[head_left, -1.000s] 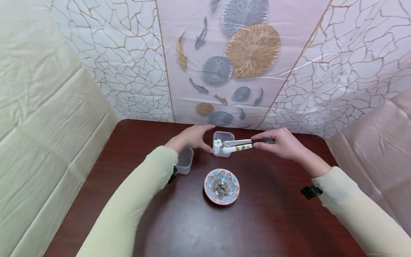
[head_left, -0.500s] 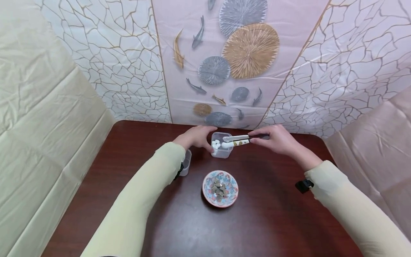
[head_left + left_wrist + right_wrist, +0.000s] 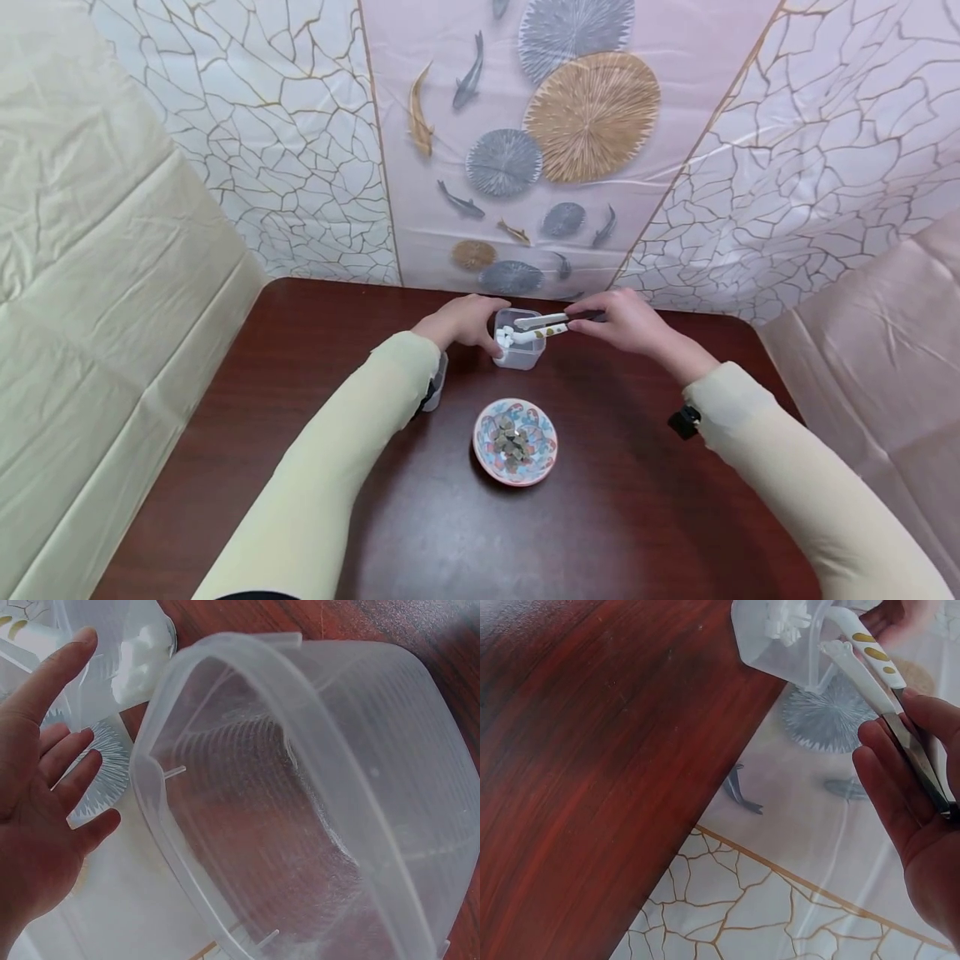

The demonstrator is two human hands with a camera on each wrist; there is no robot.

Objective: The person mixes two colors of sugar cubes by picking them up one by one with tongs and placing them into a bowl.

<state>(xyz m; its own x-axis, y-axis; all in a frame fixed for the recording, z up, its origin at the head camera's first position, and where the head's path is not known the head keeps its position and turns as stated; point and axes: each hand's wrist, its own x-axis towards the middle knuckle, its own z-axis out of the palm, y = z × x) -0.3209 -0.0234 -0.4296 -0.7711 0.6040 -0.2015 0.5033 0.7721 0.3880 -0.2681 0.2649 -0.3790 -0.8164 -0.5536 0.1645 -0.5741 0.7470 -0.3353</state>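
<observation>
Two hands are working around one tub (image 3: 522,361), which is sitting at 12 o'clock from the bowl (image 3: 544,437). The right hand (image 3: 626,322) is gripping the tongs (image 3: 552,331), thumb on one arm and fingers on the other; their tips are standing apart and pointing into the tub from 3 o'clock. White lumps (image 3: 505,337) are lying on the tub's 9 o'clock side, just by the tips — nothing is showing between them, though I cannot tell whether the nearer tip is touching a lump. The left hand (image 3: 468,321) is cupping the tub from 9 o'clock, thumb and fingers spread; whether they are pressing its walls is not showing clearly.

Judging from this, the likeliest trouble is sitting with the lumps: they are looking small and bunched near the wall, so an uneven pinch could be squirting one sideways or over the rim. The tub is looking light, too. If the left hand is not bracing it, a shove from the tongs towards 9 o'clock could be sliding or tipping it. The left sleeve (image 3: 378,400) is lying close by the second tub (image 3: 438,385), at 10 o'clock from the bowl — a careless dip of the arm could be knocking that over. Towards 6 o'clock, a loosely held lump could be dropping among the bowl's brown bits (image 3: 512,443).
</observation>
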